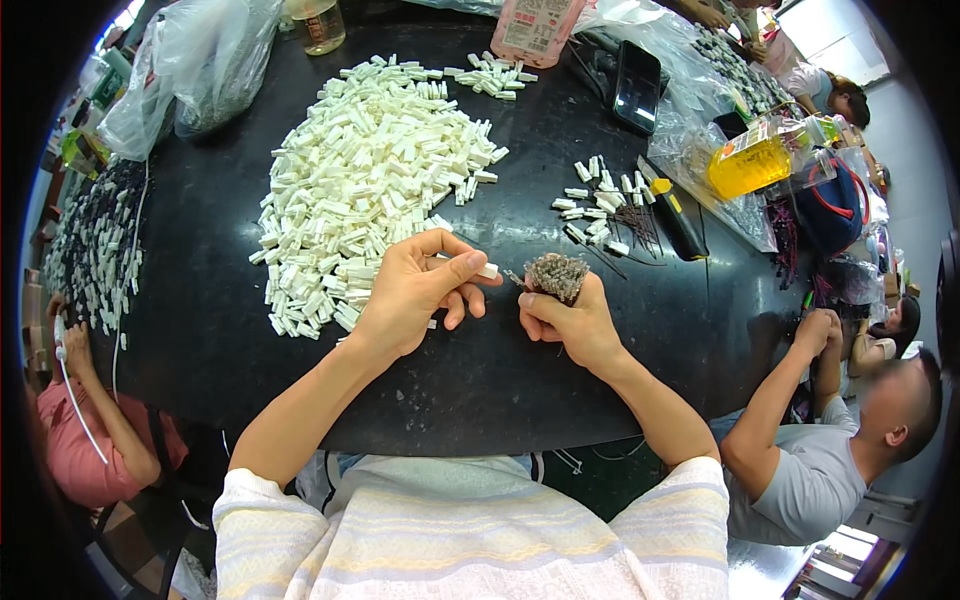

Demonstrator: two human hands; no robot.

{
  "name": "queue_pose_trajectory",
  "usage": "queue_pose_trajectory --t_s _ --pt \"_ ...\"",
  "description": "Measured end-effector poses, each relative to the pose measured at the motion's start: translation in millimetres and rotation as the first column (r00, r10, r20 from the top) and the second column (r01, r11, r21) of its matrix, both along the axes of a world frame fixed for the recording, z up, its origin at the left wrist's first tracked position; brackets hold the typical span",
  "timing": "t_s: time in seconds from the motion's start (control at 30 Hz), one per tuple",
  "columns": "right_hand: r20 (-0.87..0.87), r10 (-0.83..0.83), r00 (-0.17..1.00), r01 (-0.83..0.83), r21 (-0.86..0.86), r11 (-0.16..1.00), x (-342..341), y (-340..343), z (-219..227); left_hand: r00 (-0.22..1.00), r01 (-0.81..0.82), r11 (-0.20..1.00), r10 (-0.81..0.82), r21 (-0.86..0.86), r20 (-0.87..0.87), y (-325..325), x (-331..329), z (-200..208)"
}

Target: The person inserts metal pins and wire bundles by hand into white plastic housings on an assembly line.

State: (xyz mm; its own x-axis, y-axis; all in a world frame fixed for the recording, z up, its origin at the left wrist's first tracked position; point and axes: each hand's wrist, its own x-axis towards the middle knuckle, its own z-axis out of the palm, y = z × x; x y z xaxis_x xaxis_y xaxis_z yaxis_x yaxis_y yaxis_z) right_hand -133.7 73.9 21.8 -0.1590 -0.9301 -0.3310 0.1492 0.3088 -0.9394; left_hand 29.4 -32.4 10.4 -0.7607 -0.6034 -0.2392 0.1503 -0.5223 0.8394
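Note:
Pinched between the thumb and fingertips of my left hand (pixel 425 285) is a small white connector housing (pixel 488 271). My right hand (pixel 575 318) is closed around a thick bundle of thin dark wires (pixel 558 278), whose tips make a dense brownish-grey cluster at the top. One or two wire ends (pixel 513 277) stick out of that hand toward the white housing, with a small gap between them. Beyond my left hand lies a large pile of white connector housings (pixel 375 170). Past my right hand sits a smaller group of housings (pixel 603 205), some with dark wires (pixel 640 228).
Right of the small group lies a yellow-and-black utility knife (pixel 676 218). Farther back are a black phone (pixel 637 88), a bottle of yellow liquid (pixel 755 165) and a pink container (pixel 535 30). Plastic bags (pixel 205 75) stand at the far left. Co-workers sit at both sides (pixel 815 480).

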Motion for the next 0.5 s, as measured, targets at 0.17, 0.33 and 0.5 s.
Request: queue_pose_trajectory --t_s 0.17,0.33,0.5 --pt "0.014 -0.031 0.999 0.031 -0.001 1.0 1.7 -1.3 3.3 1.0 -0.005 1.0 0.005 0.006 -0.015 1.7 0.2 0.8" --pt "0.012 -0.053 0.999 0.053 -0.003 0.999 1.4 -1.7 3.2 0.998 0.003 1.0 -0.002 0.014 -0.065 2.6 -0.6 -0.5" --pt "0.016 -0.029 0.999 0.029 0.031 0.999 -0.8 -0.6 3.4 0.994 0.02 1.0 -0.017 0.019 -0.109 2.6 0.1 -0.5"
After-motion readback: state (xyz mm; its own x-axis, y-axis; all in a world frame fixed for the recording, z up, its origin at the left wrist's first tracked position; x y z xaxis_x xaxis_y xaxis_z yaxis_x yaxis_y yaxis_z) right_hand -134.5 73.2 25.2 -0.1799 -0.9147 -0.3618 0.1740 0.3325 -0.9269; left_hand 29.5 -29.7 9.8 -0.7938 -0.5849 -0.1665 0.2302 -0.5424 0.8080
